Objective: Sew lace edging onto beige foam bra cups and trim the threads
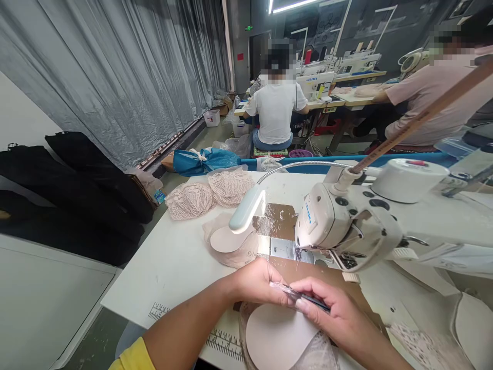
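My left hand (252, 282) and my right hand (331, 311) meet just in front of the needle of a white sewing machine (346, 221). Both pinch a thin strip of lace with a dark edge (298, 297) between fingertips. A pale pink foam bra cup (275, 336) lies under my hands at the near table edge, with lace at its rim. The machine's white gooseneck lamp (246, 208) hangs over another pale cup (227, 239) on the table.
Two bundles of pink lace pieces (210, 195) lie at the far end of the white table (173, 257). More cups and lace sit at the right (442, 334). Black fabric (69, 190) is piled left. Two people sit sewing at machines behind.
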The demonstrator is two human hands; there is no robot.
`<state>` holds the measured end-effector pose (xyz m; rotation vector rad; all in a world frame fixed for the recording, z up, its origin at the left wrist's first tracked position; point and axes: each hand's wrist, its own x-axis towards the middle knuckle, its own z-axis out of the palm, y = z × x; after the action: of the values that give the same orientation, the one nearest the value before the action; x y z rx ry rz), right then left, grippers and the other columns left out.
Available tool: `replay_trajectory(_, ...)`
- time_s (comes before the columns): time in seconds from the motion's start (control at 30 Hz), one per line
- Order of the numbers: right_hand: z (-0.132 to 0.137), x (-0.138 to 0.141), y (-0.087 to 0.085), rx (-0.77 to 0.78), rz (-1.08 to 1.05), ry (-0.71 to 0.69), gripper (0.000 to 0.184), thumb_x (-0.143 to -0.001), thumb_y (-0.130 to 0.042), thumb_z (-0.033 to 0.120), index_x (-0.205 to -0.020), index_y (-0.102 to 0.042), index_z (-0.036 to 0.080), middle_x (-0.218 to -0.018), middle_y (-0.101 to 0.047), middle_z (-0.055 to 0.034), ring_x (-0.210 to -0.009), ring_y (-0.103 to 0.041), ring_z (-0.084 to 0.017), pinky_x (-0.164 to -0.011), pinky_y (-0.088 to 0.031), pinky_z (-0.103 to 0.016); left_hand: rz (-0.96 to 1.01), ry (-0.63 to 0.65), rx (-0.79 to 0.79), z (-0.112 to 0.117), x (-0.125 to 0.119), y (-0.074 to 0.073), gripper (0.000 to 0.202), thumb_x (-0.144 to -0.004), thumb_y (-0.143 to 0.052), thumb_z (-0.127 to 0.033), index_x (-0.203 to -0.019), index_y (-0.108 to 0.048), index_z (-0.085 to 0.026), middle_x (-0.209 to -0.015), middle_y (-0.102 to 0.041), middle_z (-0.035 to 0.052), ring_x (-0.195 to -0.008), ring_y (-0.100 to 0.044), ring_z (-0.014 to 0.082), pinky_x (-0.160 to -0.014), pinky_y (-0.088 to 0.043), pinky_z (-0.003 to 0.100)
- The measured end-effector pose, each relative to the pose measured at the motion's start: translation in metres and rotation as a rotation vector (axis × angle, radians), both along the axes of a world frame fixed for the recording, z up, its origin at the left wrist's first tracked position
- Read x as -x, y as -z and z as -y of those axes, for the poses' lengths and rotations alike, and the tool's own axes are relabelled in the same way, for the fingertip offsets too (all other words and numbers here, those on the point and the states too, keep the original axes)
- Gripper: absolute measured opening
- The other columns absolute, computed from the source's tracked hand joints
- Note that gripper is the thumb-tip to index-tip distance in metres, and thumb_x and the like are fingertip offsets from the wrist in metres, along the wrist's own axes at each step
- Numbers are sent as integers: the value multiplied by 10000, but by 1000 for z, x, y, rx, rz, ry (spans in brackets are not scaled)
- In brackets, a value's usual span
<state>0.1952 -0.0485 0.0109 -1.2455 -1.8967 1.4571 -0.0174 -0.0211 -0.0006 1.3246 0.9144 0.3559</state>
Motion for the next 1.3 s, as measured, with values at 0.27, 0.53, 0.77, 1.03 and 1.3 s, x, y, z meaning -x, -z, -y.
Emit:
replay_trajectory(0.27,-2,2,2,-2,29,28,283,-888,-505,478,-916,-672,251,-894,-708,-28,-864,-653,-226,-778,-502,-340,42,9,11,0,-1,-2,451,-647,-787,-530,-629,-629,-108,-522,-389,-66,-491,-292,49,-441,-186,206)
replay_trajectory(0.53,-3,8,13,159,-73,54,458,-791,-639,496,-1154,-610,219,-1016,-701,-56,-998,-648,-258,-862,-519,-354,3,31,-2,-1,0,-3,386,-686,-765,-461,-836,-701,-111,-648,-519,-21,-574,-423,85,-530,-335,196)
replay_trajectory(0.77,1,2,7,54,-63,-18,370,-883,-504,512,-906,-702,201,-828,-696,-32,-781,-623,-218,-683,-489,-293,-249,-147,-275,14,45,-42,332,-706,-755,-423,-896,-688,-159,-838,-597,24,-748,-523,139,-649,-394,214)
replay_trajectory(1.03,7,0,9,-48,-62,-58,317,-897,-511,492,-938,-677,225,-837,-684,-16,-806,-623,-205,-732,-492,-294,237,-206,265,32,18,-10,503,-538,-869,-474,-850,-695,-120,-626,-502,-45,-540,-374,60,-551,-295,204)
replay_trajectory(1.3,6,-8,11,-112,21,53,443,-871,-466,599,-1047,-631,228,-925,-691,-56,-842,-650,-228,-733,-520,-320,342,-407,197,38,-9,0,454,-524,-897,-432,-752,-711,-86,-666,-613,20,-628,-514,106,-664,-394,257)
